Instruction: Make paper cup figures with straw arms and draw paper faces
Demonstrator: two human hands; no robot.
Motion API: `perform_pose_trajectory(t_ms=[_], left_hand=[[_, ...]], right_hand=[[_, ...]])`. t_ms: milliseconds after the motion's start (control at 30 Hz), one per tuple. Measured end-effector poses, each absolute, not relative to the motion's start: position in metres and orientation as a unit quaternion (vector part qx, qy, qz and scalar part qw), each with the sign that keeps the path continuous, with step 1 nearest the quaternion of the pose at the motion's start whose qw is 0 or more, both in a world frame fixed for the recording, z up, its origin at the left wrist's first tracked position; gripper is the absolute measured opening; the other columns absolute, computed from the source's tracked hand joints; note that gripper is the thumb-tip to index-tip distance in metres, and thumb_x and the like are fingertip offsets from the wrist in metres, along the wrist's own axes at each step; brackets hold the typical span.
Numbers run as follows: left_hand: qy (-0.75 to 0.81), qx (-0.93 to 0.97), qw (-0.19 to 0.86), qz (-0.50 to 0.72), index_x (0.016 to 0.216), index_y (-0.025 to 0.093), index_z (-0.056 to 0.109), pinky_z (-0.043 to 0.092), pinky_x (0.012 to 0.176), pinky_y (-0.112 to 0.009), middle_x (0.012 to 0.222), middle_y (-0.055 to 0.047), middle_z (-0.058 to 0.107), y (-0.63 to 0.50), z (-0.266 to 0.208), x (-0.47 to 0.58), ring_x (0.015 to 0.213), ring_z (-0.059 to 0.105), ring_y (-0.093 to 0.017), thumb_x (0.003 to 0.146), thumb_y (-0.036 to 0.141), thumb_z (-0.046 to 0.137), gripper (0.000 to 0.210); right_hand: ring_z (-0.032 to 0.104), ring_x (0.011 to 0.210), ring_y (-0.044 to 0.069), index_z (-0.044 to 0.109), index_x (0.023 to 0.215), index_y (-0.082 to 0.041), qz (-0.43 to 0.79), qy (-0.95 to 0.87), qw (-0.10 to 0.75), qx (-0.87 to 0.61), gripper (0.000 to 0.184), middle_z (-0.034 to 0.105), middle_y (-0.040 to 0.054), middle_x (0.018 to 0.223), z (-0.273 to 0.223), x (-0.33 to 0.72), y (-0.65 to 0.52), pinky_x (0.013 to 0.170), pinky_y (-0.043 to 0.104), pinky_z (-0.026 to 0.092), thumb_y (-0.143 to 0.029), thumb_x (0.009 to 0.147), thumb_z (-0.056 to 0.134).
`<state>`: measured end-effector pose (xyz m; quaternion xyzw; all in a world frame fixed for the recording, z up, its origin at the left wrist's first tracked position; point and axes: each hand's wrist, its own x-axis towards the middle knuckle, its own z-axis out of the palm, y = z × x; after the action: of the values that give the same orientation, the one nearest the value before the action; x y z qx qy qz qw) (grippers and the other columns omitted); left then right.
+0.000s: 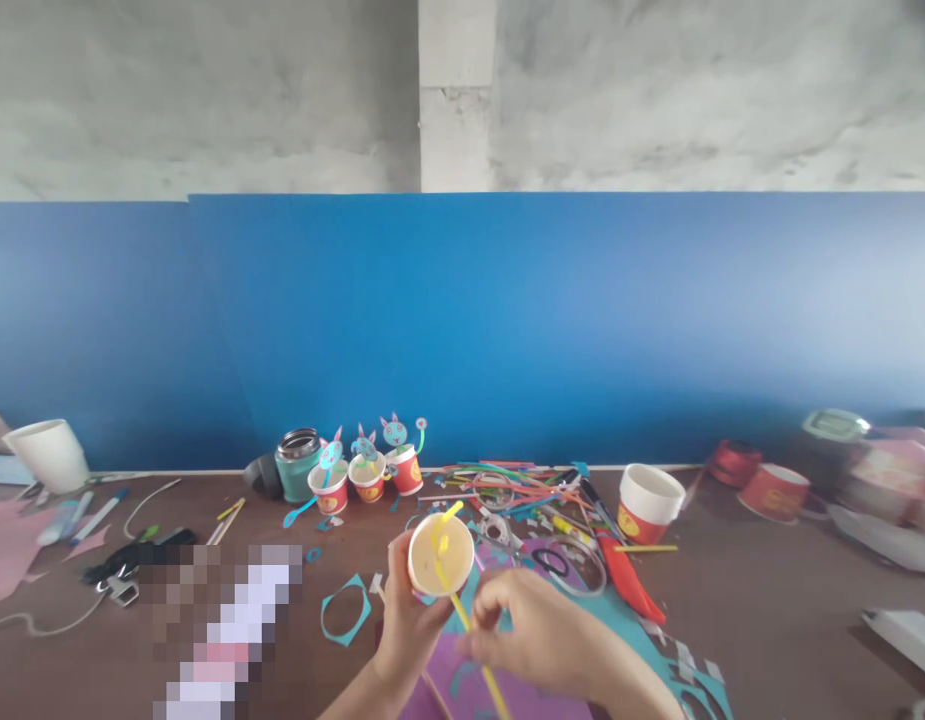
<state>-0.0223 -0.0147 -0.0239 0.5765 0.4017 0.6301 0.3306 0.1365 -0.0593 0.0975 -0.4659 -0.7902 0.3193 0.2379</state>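
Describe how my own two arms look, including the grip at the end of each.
Both are bare. The left grip wears no glove, and the left forearm shows no sleeve, watch or bracelet. The right grip is also ungloved, with no sleeve or band on the visible right forearm. Blur hides finer detail.

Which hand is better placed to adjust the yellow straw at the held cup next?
The right hand, I'd judge: it is at the yellow straw, though blur hides whether it grips. The left hand is busy holding the cup.
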Motion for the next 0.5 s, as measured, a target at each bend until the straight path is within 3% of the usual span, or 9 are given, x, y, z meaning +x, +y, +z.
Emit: perform_pose_trajectory(t_ms=[67, 200, 367, 500], left_hand=[[0.42, 0.585, 0.312, 0.619, 0.119, 0.02, 0.037, 0.047, 0.084, -0.037, 0.108, -0.009, 0.057, -0.014, -0.022, -0.023, 0.097, 0.058, -0.025, 0.069, 0.031, 0.072, 0.062], [0.38, 0.636, 0.322, 0.59, 0.128, 0.021, 0.034, 0.043, 0.093, -0.04, 0.124, -0.012, 0.049, -0.019, -0.021, -0.021, 0.114, 0.051, -0.028, 0.072, 0.019, 0.065, 0.063], [0.32, 0.669, 0.37, 0.559, 0.124, 0.023, 0.039, 0.045, 0.091, -0.037, 0.118, -0.008, 0.054, -0.025, -0.022, -0.016, 0.108, 0.054, -0.026, 0.069, 0.013, 0.065, 0.061], [0.328, 0.651, 0.395, 0.559, 0.122, 0.022, 0.039, 0.045, 0.09, -0.036, 0.115, -0.008, 0.055, -0.024, -0.019, -0.014, 0.105, 0.055, -0.025, 0.073, 0.019, 0.066, 0.056]], right_hand=[[0.054, 0.06, 0.013, 0.064, 0.072, -0.017, 0.306, -0.754, 0.304, -0.496, 0.02, 0.062, -0.0006, 0.065, 0.094, 0.14, -0.05, 0.055, 0.022, 0.039, -0.034, 0.08, 0.057], [0.06, 0.079, 0.017, 0.061, 0.111, -0.021, 0.263, -0.67, 0.479, -0.502, 0.034, 0.065, 0.0055, 0.094, 0.085, 0.141, -0.033, 0.062, 0.025, 0.046, -0.039, 0.084, 0.053], [0.057, 0.098, 0.022, 0.073, 0.084, -0.024, 0.243, -0.678, 0.518, -0.461, 0.02, 0.062, 0.007, 0.099, 0.079, 0.135, -0.029, 0.083, 0.032, 0.044, -0.037, 0.082, 0.059], [0.056, 0.099, 0.023, 0.073, 0.071, -0.021, 0.288, -0.664, 0.506, -0.469, 0.026, 0.062, 0.0077, 0.099, 0.076, 0.131, -0.028, 0.089, 0.034, 0.041, -0.041, 0.081, 0.059]])
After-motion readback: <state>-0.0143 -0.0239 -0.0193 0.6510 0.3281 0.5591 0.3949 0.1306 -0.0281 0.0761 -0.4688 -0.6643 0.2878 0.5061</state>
